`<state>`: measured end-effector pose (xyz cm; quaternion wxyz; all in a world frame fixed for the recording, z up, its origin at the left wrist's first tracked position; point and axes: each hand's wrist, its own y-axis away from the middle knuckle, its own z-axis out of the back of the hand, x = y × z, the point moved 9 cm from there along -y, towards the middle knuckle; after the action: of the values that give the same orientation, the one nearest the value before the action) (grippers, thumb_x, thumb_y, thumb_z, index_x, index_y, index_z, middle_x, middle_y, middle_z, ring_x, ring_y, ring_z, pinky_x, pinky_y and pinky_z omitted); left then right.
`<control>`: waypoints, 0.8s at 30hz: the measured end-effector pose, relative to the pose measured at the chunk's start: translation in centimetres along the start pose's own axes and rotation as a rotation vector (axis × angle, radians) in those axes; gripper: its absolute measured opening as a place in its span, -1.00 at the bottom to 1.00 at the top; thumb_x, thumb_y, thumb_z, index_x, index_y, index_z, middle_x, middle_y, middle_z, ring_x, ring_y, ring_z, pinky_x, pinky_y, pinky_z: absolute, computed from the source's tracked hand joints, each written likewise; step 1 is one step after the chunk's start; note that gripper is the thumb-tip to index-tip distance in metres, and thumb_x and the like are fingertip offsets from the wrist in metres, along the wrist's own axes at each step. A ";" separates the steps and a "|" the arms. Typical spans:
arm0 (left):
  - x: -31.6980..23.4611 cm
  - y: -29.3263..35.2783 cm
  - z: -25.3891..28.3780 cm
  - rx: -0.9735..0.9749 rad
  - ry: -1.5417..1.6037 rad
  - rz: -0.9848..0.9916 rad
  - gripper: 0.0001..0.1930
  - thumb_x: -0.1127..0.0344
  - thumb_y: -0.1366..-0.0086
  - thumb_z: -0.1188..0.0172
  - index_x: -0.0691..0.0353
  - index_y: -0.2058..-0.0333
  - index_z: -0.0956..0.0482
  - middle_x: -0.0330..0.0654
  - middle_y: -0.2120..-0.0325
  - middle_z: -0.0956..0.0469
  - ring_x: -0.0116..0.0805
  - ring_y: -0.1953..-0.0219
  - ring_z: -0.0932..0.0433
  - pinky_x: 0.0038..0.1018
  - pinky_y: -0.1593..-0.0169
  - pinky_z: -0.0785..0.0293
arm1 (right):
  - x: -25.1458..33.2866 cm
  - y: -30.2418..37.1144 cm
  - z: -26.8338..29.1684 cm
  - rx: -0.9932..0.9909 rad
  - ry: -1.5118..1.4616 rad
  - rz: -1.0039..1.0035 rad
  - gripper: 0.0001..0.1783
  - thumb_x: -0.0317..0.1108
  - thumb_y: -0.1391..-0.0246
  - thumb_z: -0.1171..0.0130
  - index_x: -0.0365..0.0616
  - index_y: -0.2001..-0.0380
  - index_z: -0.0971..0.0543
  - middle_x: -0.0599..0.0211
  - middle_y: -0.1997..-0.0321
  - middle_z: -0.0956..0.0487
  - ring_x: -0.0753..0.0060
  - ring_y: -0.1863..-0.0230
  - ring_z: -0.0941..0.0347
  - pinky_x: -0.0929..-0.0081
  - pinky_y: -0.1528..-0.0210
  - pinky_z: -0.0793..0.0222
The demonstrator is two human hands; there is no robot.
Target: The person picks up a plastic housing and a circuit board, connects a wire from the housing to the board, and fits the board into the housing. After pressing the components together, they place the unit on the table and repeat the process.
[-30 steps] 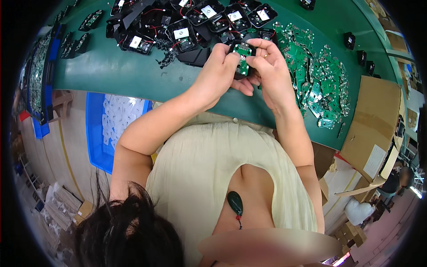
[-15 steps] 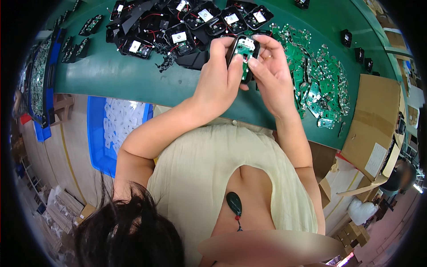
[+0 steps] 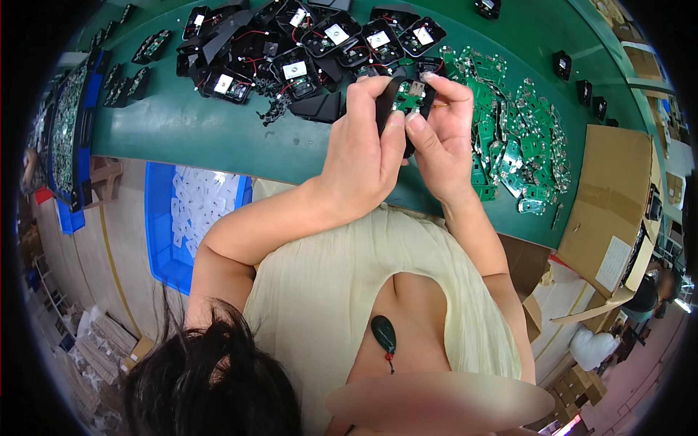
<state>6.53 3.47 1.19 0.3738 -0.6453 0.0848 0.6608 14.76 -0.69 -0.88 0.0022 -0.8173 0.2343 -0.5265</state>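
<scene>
Between my hands, above the near part of the green workbench (image 3: pixel 211 142), is a black plastic housing (image 3: pixel 388 103) with a green circuit board (image 3: pixel 409 94) inside it. My left hand (image 3: pixel 361 142) is wrapped round the housing's left side, its thumb pressed on the board's lower end. My right hand (image 3: pixel 447 145) grips the right side, thumb tip on the board close to the other thumb. A metal connector shows at the board's upper end. The thumbs and fingers hide the housing's lower part and underside.
Black housings (image 3: pixel 294 70) with red wires lie heaped beyond my left hand. A pile of loose green circuit boards (image 3: pixel 512 138) spreads to the right, near a cardboard box (image 3: pixel 607 196). A blue bin (image 3: pixel 161 240) of white plastic pieces stands below the bench edge at left.
My hands and the housing have moved slightly nearer to me, and the housing has tilted. Both thumbs now lie side by side on the board, and its connector end faces up more.
</scene>
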 end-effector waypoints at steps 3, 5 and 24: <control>-0.4 -0.1 0.2 -0.021 -0.005 -0.007 -0.73 0.51 -0.19 0.13 0.42 0.14 -0.11 0.05 0.45 -0.39 -0.08 0.53 -0.45 -0.31 0.48 -0.36 | 0.0 -0.3 -0.1 0.020 0.042 0.041 -0.49 -0.49 -0.04 -0.04 -0.16 -0.02 -0.08 0.24 0.15 -0.29 0.57 0.23 -0.30 0.75 0.49 -0.33; 0.0 -0.3 0.2 0.012 0.032 0.114 -0.74 0.47 -0.22 0.14 0.41 0.13 -0.10 0.03 0.38 -0.40 -0.19 0.52 -0.48 -0.34 0.48 -0.38 | -0.1 -0.7 0.0 0.020 0.060 0.056 -0.50 -0.49 -0.05 -0.03 -0.16 -0.02 -0.08 0.24 0.15 -0.30 0.57 0.23 -0.30 0.75 0.48 -0.32; 4.3 -15.7 11.6 -0.023 0.011 0.332 -0.79 0.39 -0.14 -0.13 0.42 0.31 -0.40 -0.19 0.39 -0.43 -0.47 0.41 -0.50 -0.63 0.28 -0.42 | 1.0 -15.9 1.5 0.053 0.718 -0.011 -0.80 -0.34 -0.03 -0.10 -0.20 0.29 -0.47 0.48 0.47 -0.43 0.70 0.47 -0.31 0.70 0.41 -0.28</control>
<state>7.33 23.14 4.85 0.2516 -0.6301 0.1850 0.7109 22.47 12.73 3.32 -0.0621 -0.5809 0.2020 -0.7860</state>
